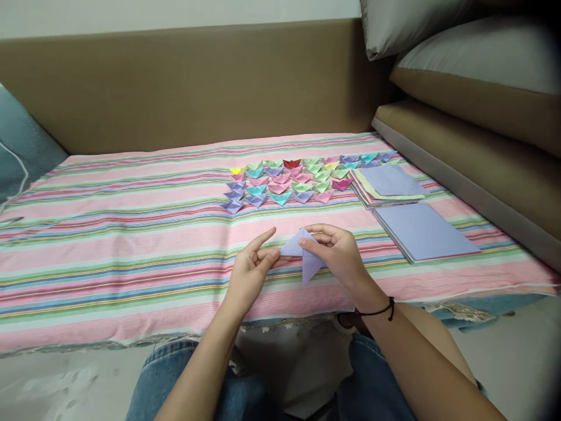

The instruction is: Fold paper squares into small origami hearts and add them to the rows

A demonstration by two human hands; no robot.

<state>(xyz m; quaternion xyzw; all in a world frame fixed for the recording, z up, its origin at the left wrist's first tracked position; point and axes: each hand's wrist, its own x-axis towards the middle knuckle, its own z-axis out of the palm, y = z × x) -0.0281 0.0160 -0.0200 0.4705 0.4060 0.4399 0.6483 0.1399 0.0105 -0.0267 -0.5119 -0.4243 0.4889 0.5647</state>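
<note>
A partly folded lilac paper [302,254] is held above the striped cloth [131,245] near its front edge. My left hand [252,272] pinches the paper's left corner between thumb and fingers, index finger stretched out. My right hand [339,257] grips its right side, fingers closed on the fold. Behind them lie several small folded paper boats [289,178] in many colours, set out in rows. To the right sits a flat stack of lilac paper sheets [423,231], and behind that a fanned stack of pastel sheets [390,184].
A brown couch back [197,82] rises behind the cloth. Brown and grey cushions [473,88] lie stacked at the right. A teal cushion [21,146] shows at the far left. My knees in blue jeans [175,374] are below the cloth's edge.
</note>
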